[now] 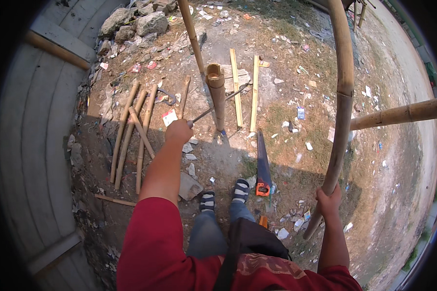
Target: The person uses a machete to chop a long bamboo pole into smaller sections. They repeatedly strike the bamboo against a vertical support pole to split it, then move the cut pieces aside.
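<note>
My left hand point(179, 131) is closed round the handle of a long thin metal tool point(202, 115), a dark rod or a blade seen edge-on. It slants up to the right across the upright bamboo post point(217, 99), whose hollow top is open. I cannot tell whether the tool touches the post. On the right, my right hand point(328, 200) grips the lower part of a thick bamboo pole point(344, 104), which rises past the top edge of the view. Just beyond the post lie two pale split bamboo strips point(236, 89).
A handsaw point(262, 167) with an orange handle lies before my feet. Several cut bamboo lengths point(130, 136) rest at left, near a grey wall point(34, 121). Rocks point(151, 23) are piled far left. A horizontal bamboo pole point(398, 115) juts in from the right; litter covers the ground.
</note>
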A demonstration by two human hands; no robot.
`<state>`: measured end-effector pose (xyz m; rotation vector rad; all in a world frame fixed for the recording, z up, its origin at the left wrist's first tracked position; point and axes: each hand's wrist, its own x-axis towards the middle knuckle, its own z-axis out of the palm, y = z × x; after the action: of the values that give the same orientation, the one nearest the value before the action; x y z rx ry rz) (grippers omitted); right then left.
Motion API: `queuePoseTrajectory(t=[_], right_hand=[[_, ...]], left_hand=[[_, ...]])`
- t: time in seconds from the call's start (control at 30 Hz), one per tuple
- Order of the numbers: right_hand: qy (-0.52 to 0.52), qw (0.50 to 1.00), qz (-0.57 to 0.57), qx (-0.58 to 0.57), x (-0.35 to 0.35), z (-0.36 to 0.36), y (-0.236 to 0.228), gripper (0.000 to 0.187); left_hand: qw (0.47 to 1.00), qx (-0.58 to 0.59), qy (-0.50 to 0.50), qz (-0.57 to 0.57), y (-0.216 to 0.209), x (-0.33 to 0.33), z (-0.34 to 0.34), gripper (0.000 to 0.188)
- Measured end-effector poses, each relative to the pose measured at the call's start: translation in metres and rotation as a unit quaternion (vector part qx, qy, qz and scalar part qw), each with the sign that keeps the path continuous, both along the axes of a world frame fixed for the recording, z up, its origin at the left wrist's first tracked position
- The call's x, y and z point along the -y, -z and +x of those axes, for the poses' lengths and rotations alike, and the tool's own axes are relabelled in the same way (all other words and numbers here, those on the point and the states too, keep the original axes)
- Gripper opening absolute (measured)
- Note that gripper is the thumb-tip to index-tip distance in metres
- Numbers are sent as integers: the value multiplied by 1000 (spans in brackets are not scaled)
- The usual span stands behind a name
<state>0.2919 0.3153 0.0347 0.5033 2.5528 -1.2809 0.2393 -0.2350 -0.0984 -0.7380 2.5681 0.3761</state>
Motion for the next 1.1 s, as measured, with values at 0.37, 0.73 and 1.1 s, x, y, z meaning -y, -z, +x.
queuePoseTrajectory(t=[0.37, 0.73, 1.1], right_hand=[[-177, 957, 167, 155, 35, 17, 102, 52], [2, 998, 24, -59, 21, -7, 85, 39], [-156, 960, 190, 136, 14, 32, 85, 53]], left_hand=[[999, -26, -24, 31, 31, -18, -22, 30], [999, -34, -8, 32, 24, -15, -26, 31], [1000, 16, -17, 5, 33, 1, 1, 35]])
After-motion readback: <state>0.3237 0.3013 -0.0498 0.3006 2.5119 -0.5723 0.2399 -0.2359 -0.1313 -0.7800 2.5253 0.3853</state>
